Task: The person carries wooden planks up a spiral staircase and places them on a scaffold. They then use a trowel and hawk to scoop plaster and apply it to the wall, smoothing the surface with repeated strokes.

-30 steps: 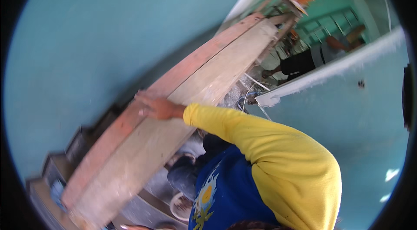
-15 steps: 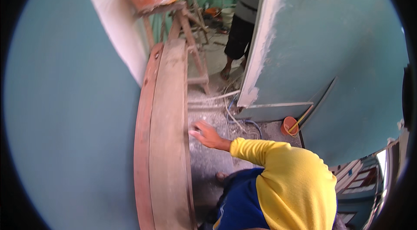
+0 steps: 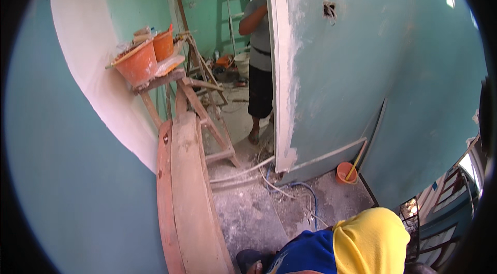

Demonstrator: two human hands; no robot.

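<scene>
Hands barely show, so I can't tell how open or gripping; bumped planks (image 3: 190, 175) could knock the trestle (image 3: 212, 127), toppling orange tubs (image 3: 139, 66).

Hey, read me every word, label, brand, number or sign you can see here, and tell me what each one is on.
None: I can't read any text in this view.
Orange buckets on the wooden stand: no readable lettering.
Long boards: stains and marks, no readable writing.
Blue and yellow shirt: a pale bit at the lower edge, too little showing to read.
</scene>
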